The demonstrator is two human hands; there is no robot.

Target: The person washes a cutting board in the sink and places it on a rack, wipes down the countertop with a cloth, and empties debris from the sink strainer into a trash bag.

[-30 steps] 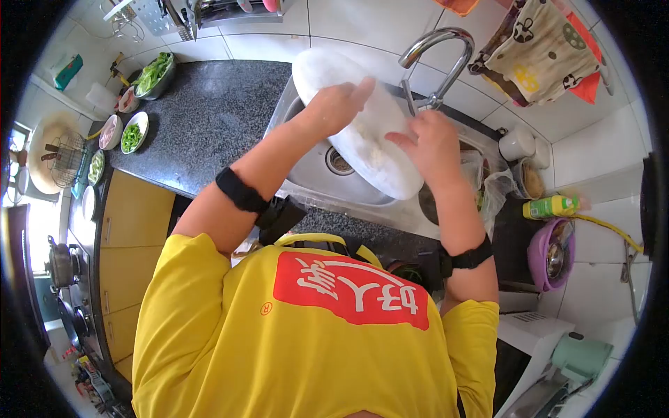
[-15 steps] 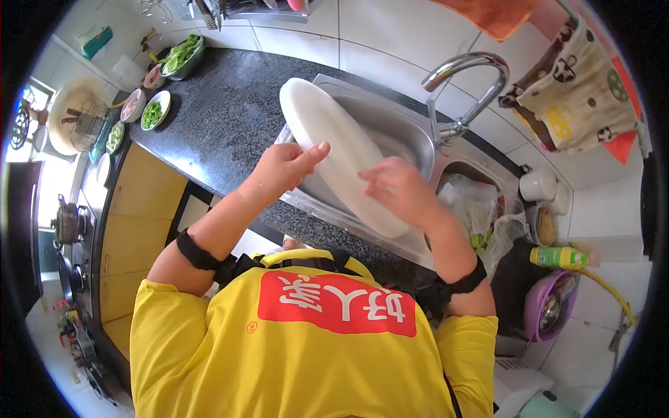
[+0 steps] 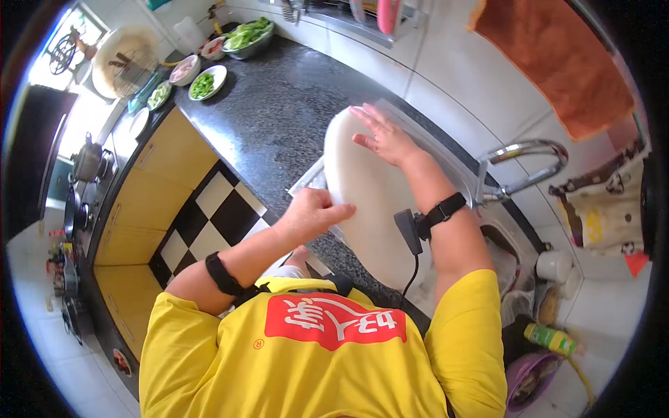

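The head view shows both hands on a large white board, held tilted over the sink. The left hand grips its near edge, fingers curled together behind and thumb on the face; the right hand lies against the upper part, fingers spread. At the far end of the counter, a metal bowl holds leafy greens. Just beside it, a small bowl has reddish pieces; nearer, a white bowl contains pale pink food, and a white dish carries chopped greens. Farther left, another dish bears pale green slices. At lower left, a small bowl holds reddish-brown pieces. At right, a purple basin contains metallic items too unclear to name, near a yellow-green bottle. White mugs stand above them, their contents hidden.
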